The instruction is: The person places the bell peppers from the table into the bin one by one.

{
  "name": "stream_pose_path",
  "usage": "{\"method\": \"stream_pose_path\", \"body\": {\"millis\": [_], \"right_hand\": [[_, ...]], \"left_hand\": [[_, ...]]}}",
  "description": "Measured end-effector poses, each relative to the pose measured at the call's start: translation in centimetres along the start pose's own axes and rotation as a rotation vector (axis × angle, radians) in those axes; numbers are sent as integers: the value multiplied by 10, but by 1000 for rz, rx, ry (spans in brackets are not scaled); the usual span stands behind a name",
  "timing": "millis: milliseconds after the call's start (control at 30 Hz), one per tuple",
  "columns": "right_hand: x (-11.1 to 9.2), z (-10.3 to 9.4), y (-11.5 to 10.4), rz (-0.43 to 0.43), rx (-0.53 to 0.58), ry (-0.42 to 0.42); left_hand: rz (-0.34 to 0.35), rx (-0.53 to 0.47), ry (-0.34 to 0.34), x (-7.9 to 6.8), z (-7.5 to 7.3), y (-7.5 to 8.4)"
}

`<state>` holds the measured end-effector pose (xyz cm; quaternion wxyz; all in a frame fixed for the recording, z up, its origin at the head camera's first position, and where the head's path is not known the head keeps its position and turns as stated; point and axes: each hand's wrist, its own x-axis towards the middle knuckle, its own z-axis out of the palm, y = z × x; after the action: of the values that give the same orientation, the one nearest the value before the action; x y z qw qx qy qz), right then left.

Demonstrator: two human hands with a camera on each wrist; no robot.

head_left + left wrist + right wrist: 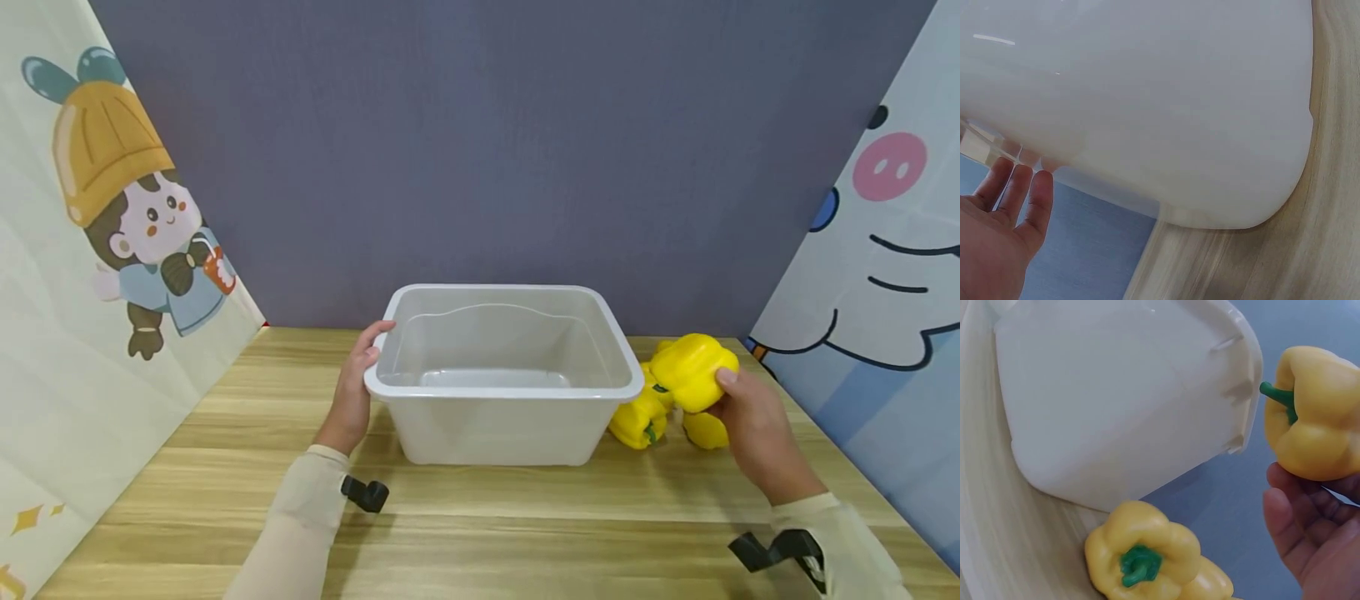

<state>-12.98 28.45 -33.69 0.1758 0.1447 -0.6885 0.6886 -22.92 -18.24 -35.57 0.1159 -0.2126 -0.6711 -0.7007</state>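
A light grey plastic bin stands upright on the table, its inner floor visible from above. My left hand holds the bin's left rim. In the left wrist view, three fingers reach up to the underside of that rim. To the right of the bin, my right hand grips a yellow bell pepper, raised above other peppers. Its green stem shows toward the bin in the right wrist view. Below it, a yellow bell pepper with a green stem lies against the bin's right side, and another yellow pepper lies nearby.
The wood-grain table runs back to a grey-blue panel right behind the bin. A cartoon-printed panel closes off the left side, and a second printed panel stands at the right, near the peppers.
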Motion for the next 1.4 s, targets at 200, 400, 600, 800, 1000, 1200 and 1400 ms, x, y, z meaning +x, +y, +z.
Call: {"method": "stream_pose_path", "body": {"millis": [200, 400, 600, 800, 1000, 1200, 1400], "right_hand": [[11, 2, -12, 21, -12, -34], [27, 7, -24, 42, -51, -105], [37, 18, -31, 72, -26, -114], [49, 30, -34, 138, 3, -155], [61, 39, -34, 184, -70, -182], [70, 40, -40, 191, -41, -182], [81, 47, -47, 218, -20, -184]], "left_hand": [[-1, -7, -2, 3, 4, 2], [2, -6, -3, 7, 5, 1], [-21, -3, -3, 5, 4, -1], [-54, 9, -21, -2, 1, -2], [-62, 21, -3, -5, -1, 0], [-48, 11, 1, -2, -1, -1], [-47, 4, -7, 3, 1, 2]]}}
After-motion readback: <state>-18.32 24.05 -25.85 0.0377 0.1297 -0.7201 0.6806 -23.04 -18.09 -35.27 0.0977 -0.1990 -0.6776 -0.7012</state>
